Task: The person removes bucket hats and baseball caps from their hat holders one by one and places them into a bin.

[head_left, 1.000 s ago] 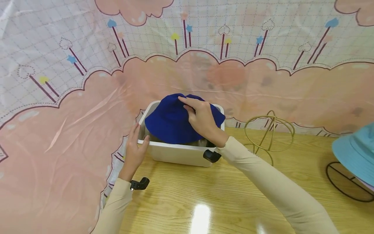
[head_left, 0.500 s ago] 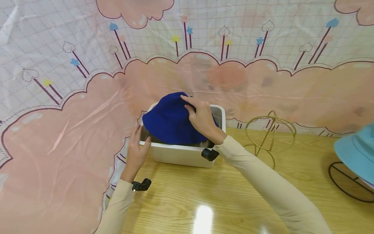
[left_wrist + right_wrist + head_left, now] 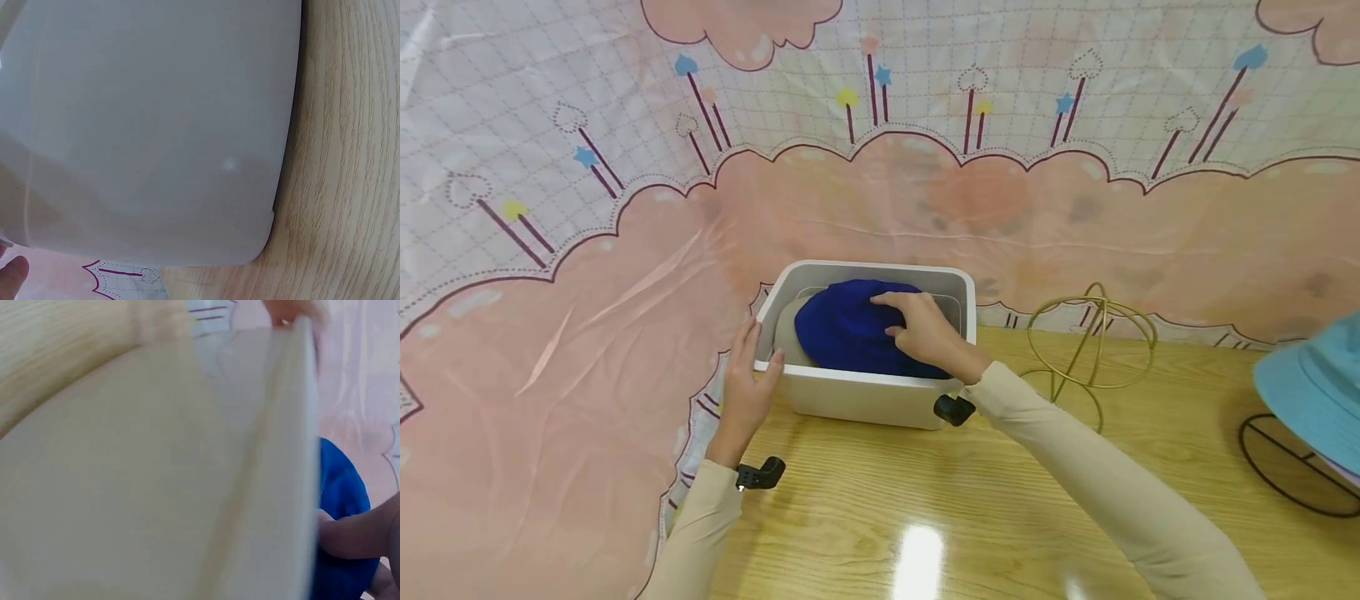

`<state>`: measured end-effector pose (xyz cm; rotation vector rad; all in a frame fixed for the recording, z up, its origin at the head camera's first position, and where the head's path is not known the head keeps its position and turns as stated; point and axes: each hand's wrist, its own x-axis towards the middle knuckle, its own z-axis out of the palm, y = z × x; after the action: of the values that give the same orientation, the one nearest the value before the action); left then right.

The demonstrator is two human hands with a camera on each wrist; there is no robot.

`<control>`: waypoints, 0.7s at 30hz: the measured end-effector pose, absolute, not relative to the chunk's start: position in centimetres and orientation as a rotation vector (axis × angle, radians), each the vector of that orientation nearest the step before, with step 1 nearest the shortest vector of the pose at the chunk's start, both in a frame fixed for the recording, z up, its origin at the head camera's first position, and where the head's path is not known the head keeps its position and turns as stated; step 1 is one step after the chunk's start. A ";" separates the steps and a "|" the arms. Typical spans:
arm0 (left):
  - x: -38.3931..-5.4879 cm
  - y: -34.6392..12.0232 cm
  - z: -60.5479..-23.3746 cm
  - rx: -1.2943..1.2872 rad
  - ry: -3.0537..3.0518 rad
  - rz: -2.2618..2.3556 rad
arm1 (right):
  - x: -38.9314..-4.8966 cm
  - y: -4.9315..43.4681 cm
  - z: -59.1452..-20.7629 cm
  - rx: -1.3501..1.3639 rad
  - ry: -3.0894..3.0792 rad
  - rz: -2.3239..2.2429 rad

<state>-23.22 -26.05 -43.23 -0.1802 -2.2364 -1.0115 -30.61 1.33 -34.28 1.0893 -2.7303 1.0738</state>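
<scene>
A blue bucket hat (image 3: pixel 842 333) sits inside a white plastic bin (image 3: pixel 865 396), its cloth low between the walls. My right hand (image 3: pixel 928 333) reaches over the front rim and grips the hat's crown; in the right wrist view the thumb (image 3: pixel 356 536) presses against the blue cloth, with fingers on its far side. A beige thing (image 3: pixel 788 335) shows under the hat at the bin's left end. My left hand (image 3: pixel 748 392) rests at the bin's front left corner, its fingers straight along the left side and thumb at the front rim.
Right of the bin, a gold wire stand (image 3: pixel 1093 337) stands on the wooden table (image 3: pixel 1000 508). Farther right a light blue hat (image 3: pixel 1318 387) sits over a black wire stand (image 3: pixel 1292 483). A printed pink cloth (image 3: pixel 647 350) hangs behind and at the left.
The blue hat has gone down into the bin with my right hand, from above the rim to below it, its brim folding inward. My left hand has stayed at the corner.
</scene>
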 end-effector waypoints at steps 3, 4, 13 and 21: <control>-23.1 -25.9 -43.2 -0.182 -2.231 -1.018 | -30.3 1.3 -34.5 1.128 -2.765 1.028; -23.2 -25.9 -43.2 -0.184 -2.229 -1.017 | -30.3 1.3 -34.5 1.121 -2.771 1.032; -23.1 -25.7 -43.1 -0.186 -2.231 -1.000 | -29.9 2.7 -33.0 1.055 -2.657 1.044; -22.8 -25.8 -43.0 -0.168 -2.239 -1.013 | -29.6 4.4 -31.1 1.053 -2.605 0.991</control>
<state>-22.81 -25.79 -42.99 -0.1679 -2.2385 -1.0134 -29.56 4.39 -31.08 1.0530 -2.6052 0.9908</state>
